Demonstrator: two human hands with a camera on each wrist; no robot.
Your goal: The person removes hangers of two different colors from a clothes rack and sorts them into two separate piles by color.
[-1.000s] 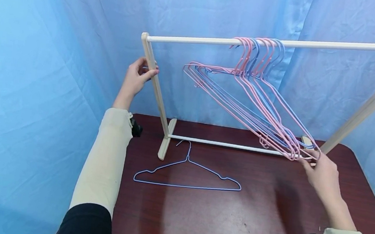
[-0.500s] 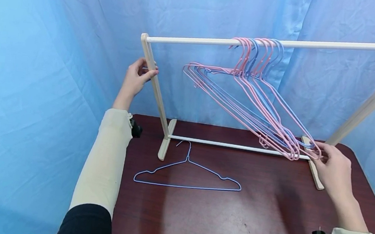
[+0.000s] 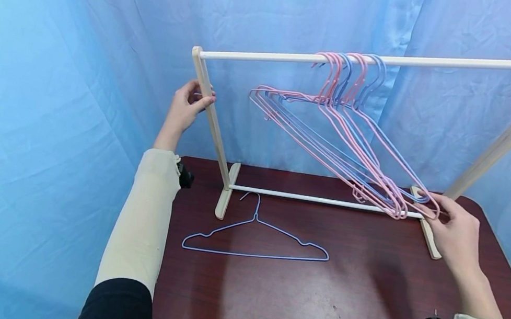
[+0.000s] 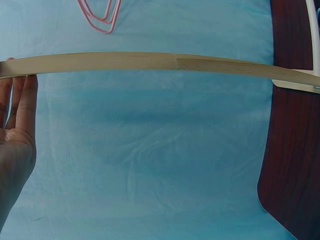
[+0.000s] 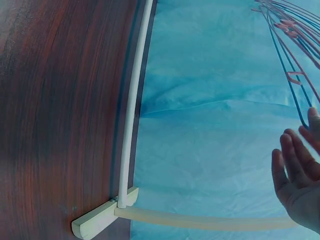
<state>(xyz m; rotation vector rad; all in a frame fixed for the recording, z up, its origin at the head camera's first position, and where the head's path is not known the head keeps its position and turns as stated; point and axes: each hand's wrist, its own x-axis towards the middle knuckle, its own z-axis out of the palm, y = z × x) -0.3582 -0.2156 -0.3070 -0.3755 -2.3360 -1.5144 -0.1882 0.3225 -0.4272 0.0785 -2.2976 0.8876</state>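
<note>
In the head view my left hand (image 3: pixel 186 105) grips the left wooden post (image 3: pixel 210 115) of a clothes rack, thumb in front and fingers behind. The left wrist view shows those fingers (image 4: pixel 26 102) against the post. Pink and blue wire hangers (image 3: pixel 356 150) hang bunched on the rack's white top rail (image 3: pixel 456 63). At their lower right corners, my right hand (image 3: pixel 457 235) pinches a pink hanger's corner; its fingertips are partly hidden behind the wire. A blue hanger's corner lies close to the right fingers (image 5: pixel 295 155) in the right wrist view.
One blue hanger (image 3: pixel 254 254) lies flat on the dark red-brown table (image 3: pixel 286 305), in front of the rack. A white lower rail (image 3: pixel 308 197) joins the rack's feet. Blue curtain (image 3: pixel 103 84) hangs behind and at the sides.
My right hand has shifted right and slightly up from one second ago, uncovering the rack's right foot. Pink hooks near the bunch's right side have slid slightly left. My left hand keeps its place.
</note>
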